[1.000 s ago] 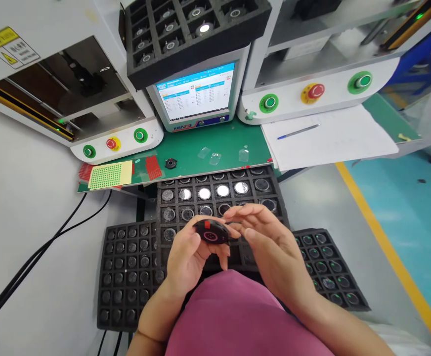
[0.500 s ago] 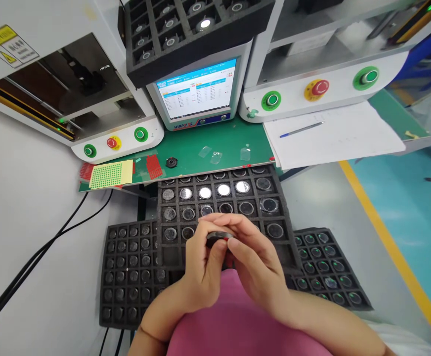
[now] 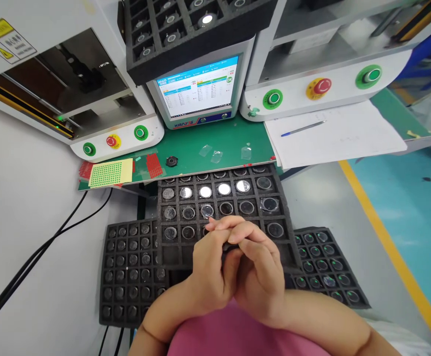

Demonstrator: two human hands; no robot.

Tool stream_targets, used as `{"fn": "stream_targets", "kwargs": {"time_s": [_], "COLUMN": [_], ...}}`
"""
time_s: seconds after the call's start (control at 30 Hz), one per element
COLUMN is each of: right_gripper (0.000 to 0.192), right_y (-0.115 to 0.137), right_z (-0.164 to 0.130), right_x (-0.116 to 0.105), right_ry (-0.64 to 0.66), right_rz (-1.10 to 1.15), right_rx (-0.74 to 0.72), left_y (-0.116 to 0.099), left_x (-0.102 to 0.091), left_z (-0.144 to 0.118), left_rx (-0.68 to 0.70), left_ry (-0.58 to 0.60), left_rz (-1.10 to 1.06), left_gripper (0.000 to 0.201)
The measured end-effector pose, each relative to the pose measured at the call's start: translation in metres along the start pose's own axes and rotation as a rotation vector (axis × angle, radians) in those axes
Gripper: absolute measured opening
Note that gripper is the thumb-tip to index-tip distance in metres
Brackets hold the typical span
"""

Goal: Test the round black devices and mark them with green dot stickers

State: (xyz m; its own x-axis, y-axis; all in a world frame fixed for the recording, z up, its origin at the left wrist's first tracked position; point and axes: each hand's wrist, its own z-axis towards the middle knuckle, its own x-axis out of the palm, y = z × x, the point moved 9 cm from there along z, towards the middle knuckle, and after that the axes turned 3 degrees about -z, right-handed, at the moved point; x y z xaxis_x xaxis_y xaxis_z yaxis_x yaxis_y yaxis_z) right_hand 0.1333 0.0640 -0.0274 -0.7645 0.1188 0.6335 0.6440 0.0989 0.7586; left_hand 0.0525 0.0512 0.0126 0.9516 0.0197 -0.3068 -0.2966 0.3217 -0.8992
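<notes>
Both hands meet over the near part of the middle black foam tray. My left hand is closed, its thumb and curled fingers on a small black round part. From the other side my right hand wraps round the same part, its fingertips overlapping those of the left. Only a dark sliver of the part shows between the fingers. Round dark parts with shiny or glassy tops sit in the tray's square pockets beyond the hands.
Lower foam trays stand left and right. The green bench carries a loose black round part, a green-dot sticker sheet, clear film pieces and a pen on paper. Behind are a monitor and machines with buttons.
My hands have closed further round the black part and shifted slightly right, so less of it shows. A green OK mark has appeared on the monitor's right side.
</notes>
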Motion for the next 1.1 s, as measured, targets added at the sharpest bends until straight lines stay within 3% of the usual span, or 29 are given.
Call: {"fn": "stream_targets", "kwargs": {"time_s": [0.37, 0.93, 1.03, 1.1], "right_gripper": [0.025, 0.022, 0.02, 0.023], "right_y": [0.008, 0.006, 0.005, 0.014], "right_z": [-0.004, 0.001, 0.001, 0.002], "right_x": [0.0, -0.011, -0.009, -0.007], "right_ry": [0.012, -0.079, 0.012, 0.119], "right_rz": [-0.007, -0.037, -0.067, -0.115], "right_rx": [-0.054, -0.013, 0.094, 0.057], "left_y": [0.005, 0.008, 0.014, 0.021], "left_x": [0.006, 0.015, 0.019, 0.025], "left_z": [-0.003, 0.001, 0.002, -0.001], "left_rx": [-0.059, -0.016, -0.166, -0.352], "left_ry": [0.065, 0.11, 0.152, 0.145], "left_rz": [-0.144, -0.075, -0.342, -0.67], "left_gripper": [0.038, 0.023, 0.015, 0.026]}}
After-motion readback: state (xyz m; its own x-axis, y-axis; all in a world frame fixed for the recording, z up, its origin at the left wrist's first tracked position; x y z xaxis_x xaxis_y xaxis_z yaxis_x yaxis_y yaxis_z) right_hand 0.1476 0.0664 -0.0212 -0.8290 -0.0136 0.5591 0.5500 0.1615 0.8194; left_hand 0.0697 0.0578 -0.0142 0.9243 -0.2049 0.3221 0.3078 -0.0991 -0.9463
